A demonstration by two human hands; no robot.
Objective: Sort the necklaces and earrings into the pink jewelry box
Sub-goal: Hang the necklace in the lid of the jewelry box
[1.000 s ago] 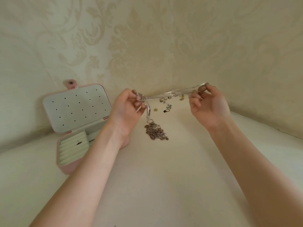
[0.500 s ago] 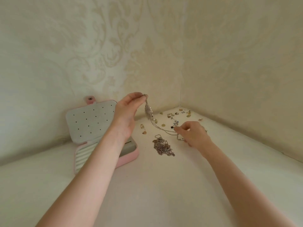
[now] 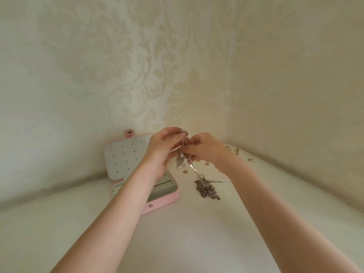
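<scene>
Both your hands are raised above the tabletop [image 3: 177, 243], fingertips almost meeting. Your left hand [image 3: 163, 148] has its fingers curled and pinches the upper end of the silver necklace [image 3: 182, 160]. Your right hand [image 3: 208, 148], just beside the left fingers, pinches the same chain a little lower with its fingers bent. Exact fingertip contact is too blurred to confirm.

The necklace hangs down from the fingers. A bright pendant or bunched section sits directly below the left fingers. The tail runs down and toward you, onto the tabletop, where it meets the dark chain [image 3: 206, 189] lying in a heap. Whether the two are tangled cannot be told.

The box [image 3: 163, 201] stands open directly beneath your left wrist, lid [image 3: 126, 156] upright behind it. Loose earrings [image 3: 236, 150] lie beyond the right fingers, toward the wall corner.

Handling, as a judgement:
- The chain is light, limp and slippery. It holds no shape and will knot if dropped in a heap.
- Links are thin. Do not jerk the tail free of the dark chain.
- Take hold near the clasp end with one hand. Gather the slack with the other, fold by fold.
- Lift until the tail clears the tabletop before you move over the box.
</scene>
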